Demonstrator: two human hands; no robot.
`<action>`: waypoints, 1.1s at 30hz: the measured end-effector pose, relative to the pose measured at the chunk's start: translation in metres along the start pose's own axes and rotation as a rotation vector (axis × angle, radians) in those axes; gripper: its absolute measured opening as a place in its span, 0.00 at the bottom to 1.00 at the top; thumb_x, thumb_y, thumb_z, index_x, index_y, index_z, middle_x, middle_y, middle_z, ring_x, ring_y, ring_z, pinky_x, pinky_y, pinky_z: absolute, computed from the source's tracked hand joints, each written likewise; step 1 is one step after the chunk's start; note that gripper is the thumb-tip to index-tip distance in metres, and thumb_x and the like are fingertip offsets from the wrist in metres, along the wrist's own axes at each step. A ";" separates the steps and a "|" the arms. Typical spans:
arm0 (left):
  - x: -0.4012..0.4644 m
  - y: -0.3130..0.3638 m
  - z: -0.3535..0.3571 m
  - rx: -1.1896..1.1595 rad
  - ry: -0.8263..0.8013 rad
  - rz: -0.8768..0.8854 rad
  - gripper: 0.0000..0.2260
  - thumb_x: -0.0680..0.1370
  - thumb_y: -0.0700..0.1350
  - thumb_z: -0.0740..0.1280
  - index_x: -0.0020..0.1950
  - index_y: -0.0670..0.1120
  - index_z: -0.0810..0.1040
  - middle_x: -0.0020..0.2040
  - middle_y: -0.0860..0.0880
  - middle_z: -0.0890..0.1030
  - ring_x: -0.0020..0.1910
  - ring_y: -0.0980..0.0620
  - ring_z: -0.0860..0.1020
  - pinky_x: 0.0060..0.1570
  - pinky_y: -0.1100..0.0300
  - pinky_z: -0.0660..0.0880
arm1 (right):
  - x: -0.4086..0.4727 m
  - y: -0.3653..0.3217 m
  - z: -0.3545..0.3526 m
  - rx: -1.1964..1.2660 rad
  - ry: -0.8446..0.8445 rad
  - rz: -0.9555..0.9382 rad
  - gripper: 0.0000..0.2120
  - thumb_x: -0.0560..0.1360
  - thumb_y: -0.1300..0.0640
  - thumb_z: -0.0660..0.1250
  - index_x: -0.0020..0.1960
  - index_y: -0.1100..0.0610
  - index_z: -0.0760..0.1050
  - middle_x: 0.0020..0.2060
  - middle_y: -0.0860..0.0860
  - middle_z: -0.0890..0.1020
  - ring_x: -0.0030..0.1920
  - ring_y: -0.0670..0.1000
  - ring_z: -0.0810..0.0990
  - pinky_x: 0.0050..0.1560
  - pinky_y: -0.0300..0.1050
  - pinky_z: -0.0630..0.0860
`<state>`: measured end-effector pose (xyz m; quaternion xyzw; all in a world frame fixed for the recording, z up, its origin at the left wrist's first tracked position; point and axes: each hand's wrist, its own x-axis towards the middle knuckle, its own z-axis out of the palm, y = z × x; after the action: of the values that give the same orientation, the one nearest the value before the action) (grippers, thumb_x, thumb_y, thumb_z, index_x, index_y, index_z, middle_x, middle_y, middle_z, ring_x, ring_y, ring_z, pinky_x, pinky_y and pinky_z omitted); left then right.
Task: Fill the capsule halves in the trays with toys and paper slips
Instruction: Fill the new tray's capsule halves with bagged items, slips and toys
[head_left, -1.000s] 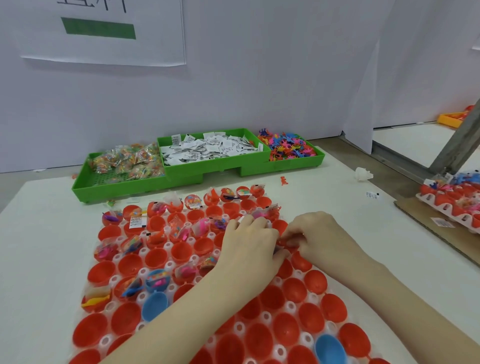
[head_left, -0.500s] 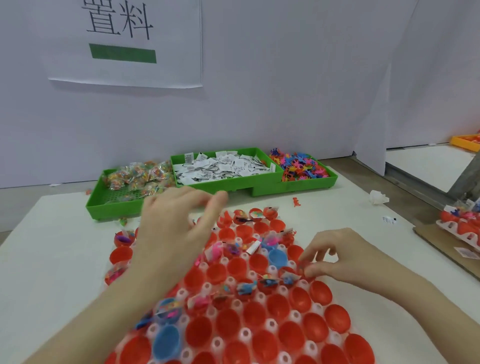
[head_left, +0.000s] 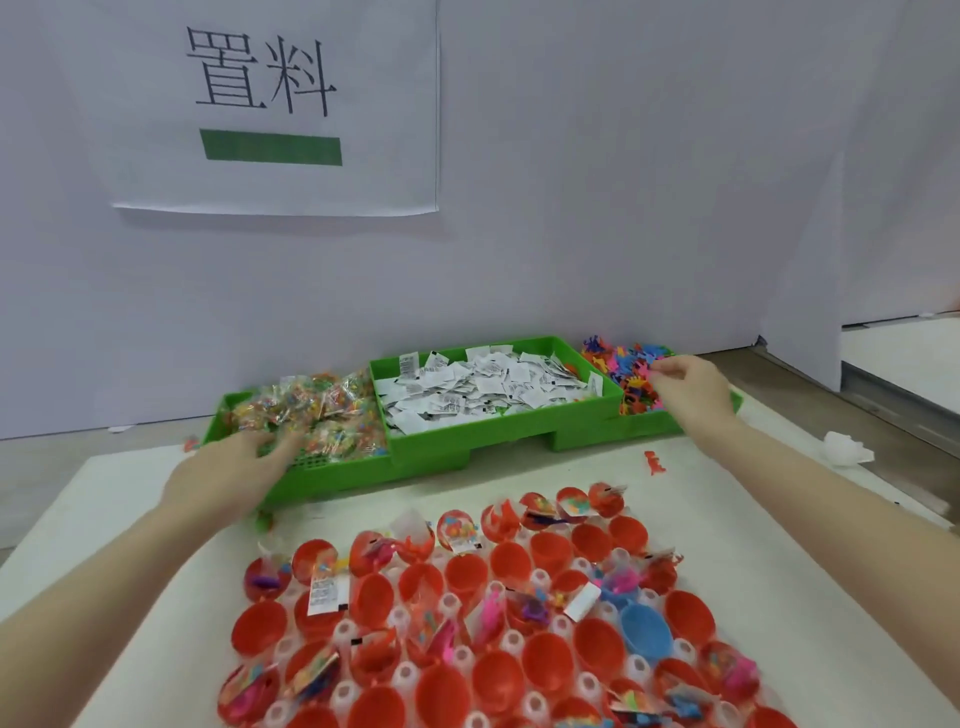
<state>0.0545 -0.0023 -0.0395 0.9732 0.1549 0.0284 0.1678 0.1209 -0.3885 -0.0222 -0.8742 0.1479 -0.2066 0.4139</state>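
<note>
Now capsule tray (head_left: 540, 706) long axis runs toward green bins (head_left: 431, 457); halves open upward.

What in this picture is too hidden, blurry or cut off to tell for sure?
Head view, the only one:
- Left hand: motion blur hides whether it grips a toy packet.
- Right hand: its own back hides what its fingertips hold.
- Paper slips: print too small to read.
- Capsule tray: cut off by the bottom edge.

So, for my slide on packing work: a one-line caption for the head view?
Left hand reaches the clear toy packets, right hand the small coloured plastic toys, above red capsule halves.
</note>
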 end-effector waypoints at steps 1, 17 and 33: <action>0.004 0.005 0.004 0.026 -0.040 0.013 0.29 0.77 0.64 0.51 0.70 0.47 0.68 0.64 0.41 0.75 0.62 0.42 0.73 0.60 0.51 0.69 | 0.010 0.002 0.008 -0.119 -0.069 -0.036 0.14 0.77 0.63 0.61 0.61 0.62 0.75 0.59 0.56 0.78 0.54 0.53 0.76 0.55 0.43 0.68; 0.020 0.036 0.021 -0.410 0.221 0.141 0.06 0.69 0.43 0.74 0.36 0.42 0.82 0.36 0.46 0.80 0.38 0.50 0.74 0.41 0.58 0.68 | 0.030 0.006 0.029 -0.435 -0.103 -0.321 0.09 0.74 0.62 0.66 0.53 0.62 0.81 0.47 0.58 0.83 0.47 0.57 0.79 0.50 0.48 0.75; 0.018 0.008 -0.003 -0.565 0.405 0.059 0.13 0.76 0.50 0.66 0.32 0.50 0.72 0.37 0.46 0.79 0.36 0.45 0.75 0.39 0.53 0.71 | 0.025 -0.001 0.014 -0.103 0.016 -0.089 0.05 0.73 0.58 0.66 0.42 0.60 0.77 0.37 0.58 0.82 0.43 0.57 0.80 0.48 0.47 0.72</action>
<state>0.0737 -0.0031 -0.0335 0.8668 0.1429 0.2677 0.3956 0.1492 -0.3891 -0.0234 -0.8984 0.1224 -0.2239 0.3575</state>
